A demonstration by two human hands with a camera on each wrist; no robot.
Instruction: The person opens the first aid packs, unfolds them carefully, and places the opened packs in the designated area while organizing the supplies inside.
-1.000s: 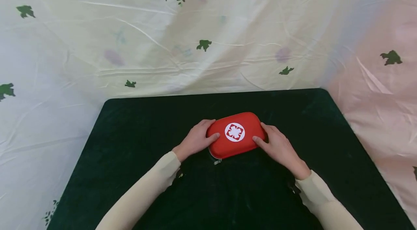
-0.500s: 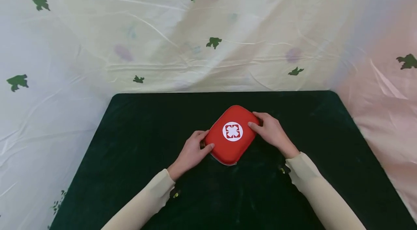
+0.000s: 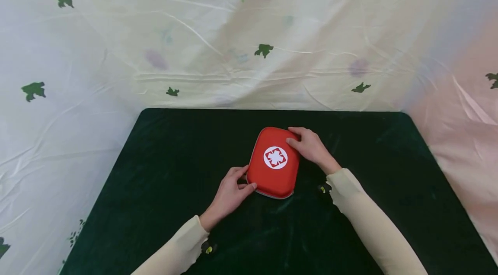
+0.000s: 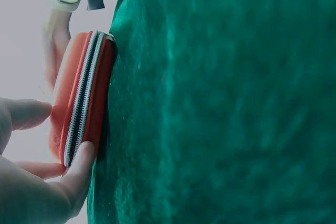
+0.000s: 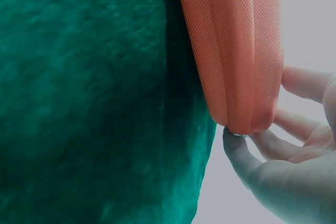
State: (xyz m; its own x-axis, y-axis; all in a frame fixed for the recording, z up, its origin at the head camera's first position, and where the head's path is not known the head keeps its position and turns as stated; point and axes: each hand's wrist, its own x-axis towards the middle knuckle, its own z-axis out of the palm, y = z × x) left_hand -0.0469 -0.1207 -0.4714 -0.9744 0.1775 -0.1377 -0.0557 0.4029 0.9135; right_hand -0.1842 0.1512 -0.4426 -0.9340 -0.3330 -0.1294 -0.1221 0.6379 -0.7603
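A red zippered first-aid case (image 3: 272, 180) with a white round emblem (image 3: 275, 157) lies on the dark green cloth, its long side pointing nearly away from me. At its near left corner my left hand (image 3: 228, 193) holds it, thumb on the edge and fingers along the side. My right hand (image 3: 312, 147) grips the far right corner, thumb on top. In the left wrist view, the zipper (image 4: 83, 98) runs along the case's side and looks closed. The right wrist view shows a plain textured side (image 5: 236, 51) with fingertips at its end. The underside is hidden.
The green cloth-covered table (image 3: 186, 145) reaches to a pale curtain (image 3: 218, 50) printed with leaves, which hangs behind and on both sides. Small dark devices (image 3: 208, 247) sit at both wrists under the cream sleeves.
The case has turned counterclockwise, from lying nearly crosswise to nearly lengthwise. My right hand has moved away and to the left, my left hand nearer to me. The head view has shifted slightly.
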